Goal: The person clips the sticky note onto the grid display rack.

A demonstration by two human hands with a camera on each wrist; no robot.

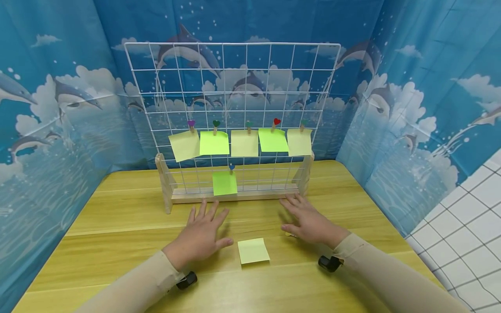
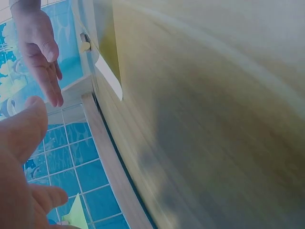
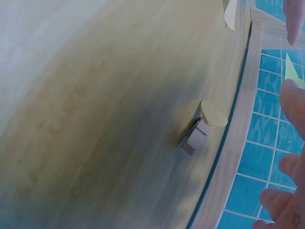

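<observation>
My left hand (image 1: 201, 239) hovers over the table with fingers spread, holding nothing. To its right lies a loose pale yellow sticky note (image 1: 253, 251), one edge lifted. On the other side my right hand (image 1: 311, 221) is held out with straight fingers, also holding nothing. Below it, a small wooden clothespin (image 3: 194, 137) with a pale yellow heart lies on the tabletop, mostly covered by the hand in the head view. Beyond both hands, a bright green sticky note (image 1: 225, 184) hangs low on the white wire grid (image 1: 246, 92) by a clothespin with a blue heart (image 1: 232, 167).
Higher on the grid, several yellow and green notes (image 1: 214, 143) hang in a row from heart clothespins, including a red heart (image 1: 276, 121). A wooden stand (image 1: 166, 187) holds the grid upright on the wooden table (image 1: 117, 221). Dolphin-print curtains (image 1: 58, 108) surround the table.
</observation>
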